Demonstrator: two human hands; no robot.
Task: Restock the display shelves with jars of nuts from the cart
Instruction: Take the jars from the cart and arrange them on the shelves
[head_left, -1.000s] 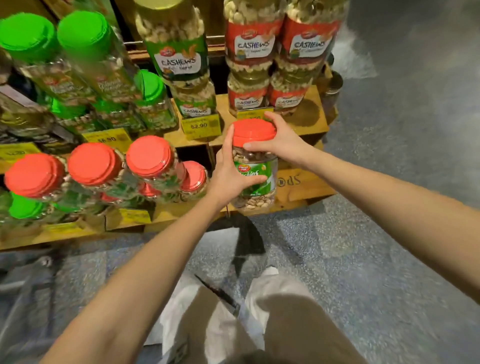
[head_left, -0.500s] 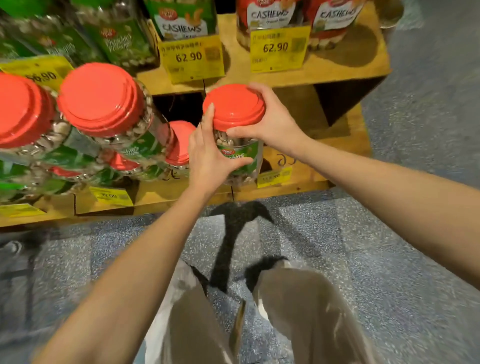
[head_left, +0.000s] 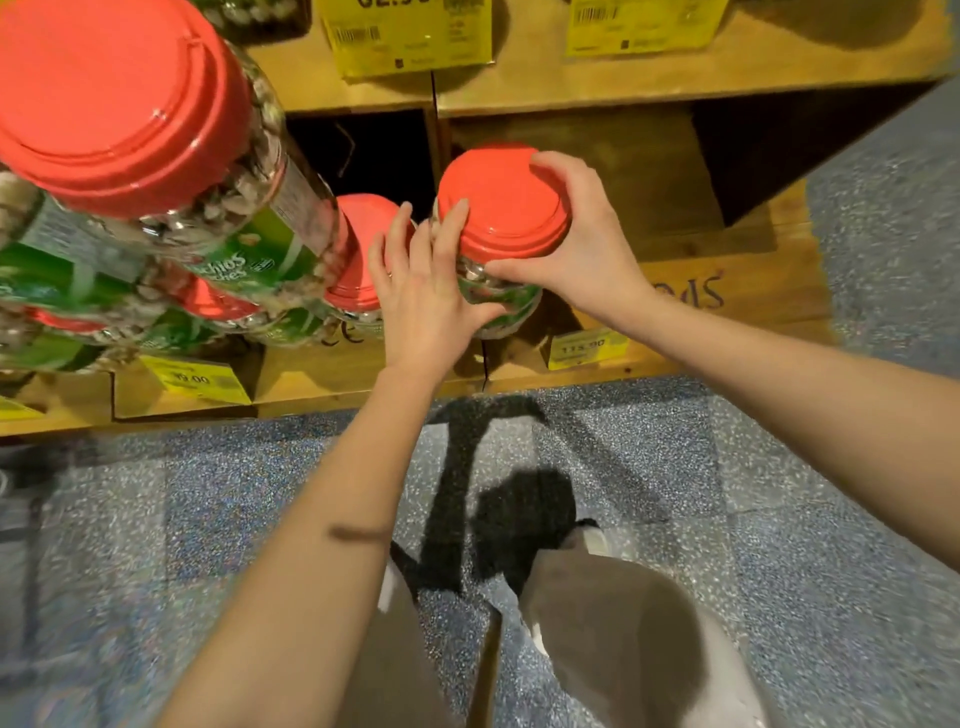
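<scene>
A clear jar of nuts with a red lid and green label (head_left: 498, 208) sits low over the bottom wooden shelf (head_left: 727, 306), held between both hands. My right hand (head_left: 576, 244) wraps the lid's right side and the jar's neck. My left hand (head_left: 426, 291) presses flat against the jar's left side, thumb under the label. Whether the jar's base touches the shelf is hidden by my hands. Just left of it stands another red-lidded jar (head_left: 358, 249).
Large red-lidded pistachio jars (head_left: 124, 104) crowd the left, stacked on the shelf. Yellow price tags (head_left: 587, 345) hang on shelf edges. An upper shelf (head_left: 675, 78) overhangs a dark open bay (head_left: 649, 171) to the right of the held jar. Speckled grey floor (head_left: 779, 519) below; my legs at bottom.
The view has dropped and closed in on the bottom shelf. The jar in both hands has gone lower and further in, beside the neighbouring red-lidded jar.
</scene>
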